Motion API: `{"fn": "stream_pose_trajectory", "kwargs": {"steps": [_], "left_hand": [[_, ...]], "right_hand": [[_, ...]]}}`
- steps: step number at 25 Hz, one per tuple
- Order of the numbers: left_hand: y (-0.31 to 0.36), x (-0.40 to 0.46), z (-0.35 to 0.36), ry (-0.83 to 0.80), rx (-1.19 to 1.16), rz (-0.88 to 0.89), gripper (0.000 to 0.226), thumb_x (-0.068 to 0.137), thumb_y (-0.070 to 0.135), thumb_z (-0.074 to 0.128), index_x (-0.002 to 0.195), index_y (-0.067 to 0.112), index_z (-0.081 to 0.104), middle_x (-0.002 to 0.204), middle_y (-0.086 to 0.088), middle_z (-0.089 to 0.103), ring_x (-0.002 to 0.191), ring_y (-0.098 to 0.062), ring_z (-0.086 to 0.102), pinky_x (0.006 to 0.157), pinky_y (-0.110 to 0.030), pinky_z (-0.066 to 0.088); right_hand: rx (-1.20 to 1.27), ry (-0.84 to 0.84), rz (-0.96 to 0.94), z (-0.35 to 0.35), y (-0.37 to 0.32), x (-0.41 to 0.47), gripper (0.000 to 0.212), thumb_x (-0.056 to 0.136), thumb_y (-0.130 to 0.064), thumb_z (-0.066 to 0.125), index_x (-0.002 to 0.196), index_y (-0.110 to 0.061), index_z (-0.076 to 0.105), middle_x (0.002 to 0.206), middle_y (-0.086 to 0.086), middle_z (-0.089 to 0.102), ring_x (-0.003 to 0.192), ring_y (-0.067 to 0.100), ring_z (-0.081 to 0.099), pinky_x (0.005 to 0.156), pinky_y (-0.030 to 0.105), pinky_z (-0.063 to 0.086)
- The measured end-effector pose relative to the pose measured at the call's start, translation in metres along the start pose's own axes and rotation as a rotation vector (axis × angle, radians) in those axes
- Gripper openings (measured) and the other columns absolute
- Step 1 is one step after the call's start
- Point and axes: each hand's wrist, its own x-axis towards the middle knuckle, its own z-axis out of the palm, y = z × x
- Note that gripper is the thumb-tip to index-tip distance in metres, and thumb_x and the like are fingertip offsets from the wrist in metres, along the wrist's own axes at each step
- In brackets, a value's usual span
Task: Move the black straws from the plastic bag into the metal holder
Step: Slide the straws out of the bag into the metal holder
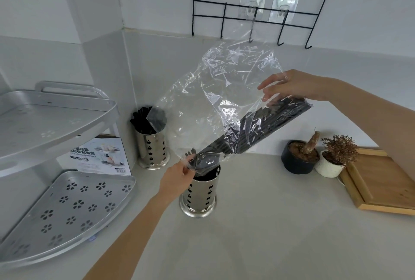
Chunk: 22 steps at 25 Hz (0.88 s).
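A clear plastic bag (220, 91) hangs tilted above the counter with a bundle of black straws (265, 127) inside, sloping down to the left. My right hand (292, 85) pinches the bag's upper right end. My left hand (177, 178) pinches the bag's lower corner at the rim of a perforated metal holder (199, 194). The straws' lower ends reach into that holder's mouth. A second metal holder (152, 145) stands by the back wall, filled with black straws (146, 120).
A two-tier silver corner rack (67, 201) fills the left, with a printed box (101, 156) behind it. Two small potted plants (314, 156) and a wooden tray (381, 185) sit at the right. A black wire hook rack (253, 19) hangs on the wall.
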Motion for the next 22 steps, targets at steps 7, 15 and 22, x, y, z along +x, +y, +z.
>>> {"fn": "stream_pose_trajectory", "kwargs": {"steps": [7,15,22], "left_hand": [[-0.001,0.002,0.005,-0.051,0.012,-0.013,0.035,0.087,0.015,0.044,0.120,0.014,0.055,0.056,-0.002,0.052,0.048,-0.013,0.042,0.052,-0.031,0.044],[0.004,0.001,0.005,-0.113,0.052,0.031,0.047,0.085,0.015,0.043,0.131,0.026,0.042,0.050,0.004,0.043,0.044,-0.010,0.040,0.045,-0.025,0.039],[0.007,0.000,0.004,-0.120,0.021,-0.006,0.026,0.088,0.014,0.044,0.106,0.000,0.057,0.053,0.005,0.041,0.053,-0.008,0.040,0.057,-0.021,0.040]], "right_hand": [[-0.094,-0.001,-0.026,-0.001,-0.016,0.005,0.029,0.088,-0.020,0.057,0.116,-0.013,0.059,0.103,0.006,0.066,0.075,0.001,0.061,0.052,0.006,0.044],[-0.139,-0.037,-0.015,-0.003,-0.022,0.008,0.026,0.086,-0.028,0.059,0.111,-0.020,0.062,0.114,0.008,0.066,0.096,0.022,0.066,0.078,0.024,0.054],[-0.121,-0.016,-0.101,0.002,-0.038,0.011,0.027,0.086,-0.024,0.061,0.112,-0.017,0.062,0.118,0.012,0.064,0.091,0.018,0.058,0.086,0.030,0.049]]}}
